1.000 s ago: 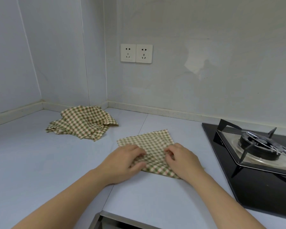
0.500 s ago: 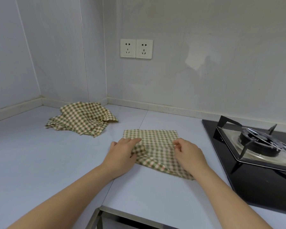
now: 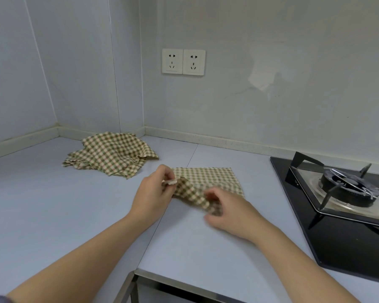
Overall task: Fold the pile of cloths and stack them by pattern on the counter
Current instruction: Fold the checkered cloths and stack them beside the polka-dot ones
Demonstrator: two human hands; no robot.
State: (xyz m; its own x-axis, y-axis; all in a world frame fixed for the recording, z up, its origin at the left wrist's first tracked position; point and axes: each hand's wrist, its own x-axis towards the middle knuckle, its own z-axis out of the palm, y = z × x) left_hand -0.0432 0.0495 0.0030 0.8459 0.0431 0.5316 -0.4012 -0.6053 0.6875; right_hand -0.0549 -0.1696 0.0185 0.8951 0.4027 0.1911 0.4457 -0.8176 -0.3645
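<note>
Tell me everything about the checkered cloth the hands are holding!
The checkered cloth is thin woven fabric with green and tan squares on cream. It sits on the pale counter, left of the stove and apart from the rumpled pile behind it. Its far part lies flat; its near edge is lifted and wrinkled. The left hand pinches the near left corner, the right hand grips the near right edge.
</note>
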